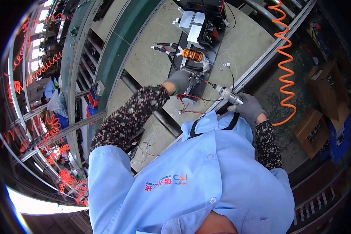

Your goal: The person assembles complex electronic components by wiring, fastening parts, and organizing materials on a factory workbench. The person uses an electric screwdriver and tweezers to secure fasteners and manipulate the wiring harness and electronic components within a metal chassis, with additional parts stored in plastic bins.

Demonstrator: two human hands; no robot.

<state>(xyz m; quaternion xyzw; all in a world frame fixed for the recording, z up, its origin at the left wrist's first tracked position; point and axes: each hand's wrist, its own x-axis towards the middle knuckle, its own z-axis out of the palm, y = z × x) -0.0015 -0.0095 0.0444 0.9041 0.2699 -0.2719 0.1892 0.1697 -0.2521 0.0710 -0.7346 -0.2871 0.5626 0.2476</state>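
My right hand (249, 107), in a grey glove, is wrapped around a silver power screwdriver (231, 96). Its thin, red-tipped bit points up and left toward an electronic assembly on a dark base plate (220, 62). My left hand (179, 81), also gloved, is closed at the near end of that assembly, beside a small metal part (195, 76). What its fingers hold is hidden. Just beyond the left hand sits a copper-wound coil (192, 54) with thick black leads (163, 49). Twisted red and black wires (191, 112) hang near the plate's close edge.
The assembly lies on a grey board (146, 64) over a roller conveyor with a metal rail (257, 66). An orange coiled hose (286, 72) hangs at the right. Open cardboard boxes (311, 132) stand beyond it. Loose wires (142, 150) lie below my left forearm.
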